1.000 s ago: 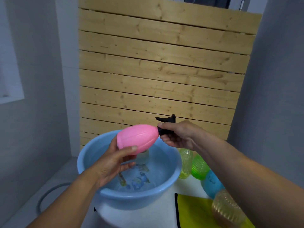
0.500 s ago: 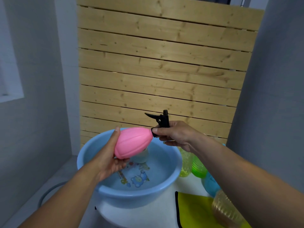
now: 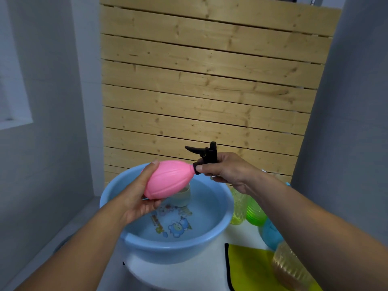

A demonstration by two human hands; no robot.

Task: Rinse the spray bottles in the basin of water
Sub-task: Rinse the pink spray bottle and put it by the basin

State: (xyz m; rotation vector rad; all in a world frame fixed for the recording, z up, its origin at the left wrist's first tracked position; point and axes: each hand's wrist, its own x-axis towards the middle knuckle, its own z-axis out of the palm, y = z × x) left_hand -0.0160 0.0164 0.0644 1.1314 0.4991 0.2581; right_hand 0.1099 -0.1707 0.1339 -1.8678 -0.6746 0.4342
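A pink ribbed spray bottle (image 3: 168, 179) lies tilted in the air above the blue basin (image 3: 174, 246), its neck pointing right. My left hand (image 3: 136, 198) cups the bottle's base from the left and below. My right hand (image 3: 226, 171) pinches the black collar of the black trigger head (image 3: 204, 153) at the bottle's neck. The basin holds water over a cartoon print, and a pale cup (image 3: 183, 195) sits in it behind the bottle.
To the right of the basin stand a yellow bottle (image 3: 237, 208), a green one (image 3: 255, 213), a blue one (image 3: 270, 234) and an amber one (image 3: 291, 267). A yellow cloth (image 3: 249, 267) lies on the white table. A wooden slat panel (image 3: 210, 91) rises behind.
The trigger head has turned from pointing sideways to standing more upright. The pink bottle's base has swung downward, and my left hand has shifted round its base.
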